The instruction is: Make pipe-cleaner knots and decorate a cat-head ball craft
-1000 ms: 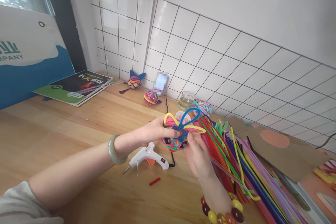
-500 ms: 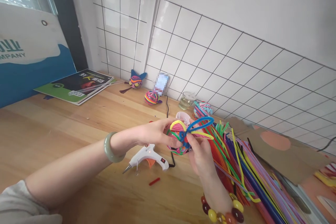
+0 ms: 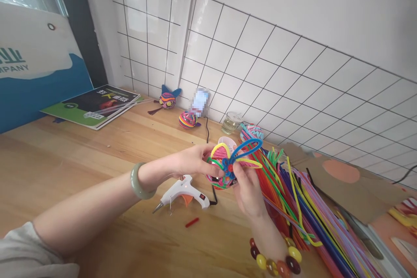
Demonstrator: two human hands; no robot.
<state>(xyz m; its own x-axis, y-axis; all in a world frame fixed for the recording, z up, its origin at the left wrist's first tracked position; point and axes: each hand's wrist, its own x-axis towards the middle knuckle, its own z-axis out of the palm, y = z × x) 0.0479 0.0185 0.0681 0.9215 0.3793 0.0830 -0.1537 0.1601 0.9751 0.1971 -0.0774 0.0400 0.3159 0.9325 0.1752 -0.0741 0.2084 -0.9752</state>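
We sit at a pale, smooth-grained wooden table (image 3: 65,152) set against a wall of glossy white square tiles (image 3: 260,74). Above the table, between our two hands, we hold a small round figure (image 3: 219,173) wound from fuzzy pipe cleaners in pink, green and yellow stripes, with a yellow loop and a long blue loop (image 3: 249,145) rising from its top. Our left hand (image 3: 192,163) is closed around the figure's left side; our right hand (image 3: 249,186) pinches it from the right, fingertips at the blue twist.

A white plastic glue gun (image 3: 182,189) lies on the table just below the figure, and a short red scrap (image 3: 192,222) lies near it. To the right spreads a thick fan of straight, bristly pipe cleaners (image 3: 309,208) in many colours, partly over brown cardboard (image 3: 342,182). By the wall sit two more striped figures (image 3: 167,99) (image 3: 188,120) and a small clear jar (image 3: 230,122).
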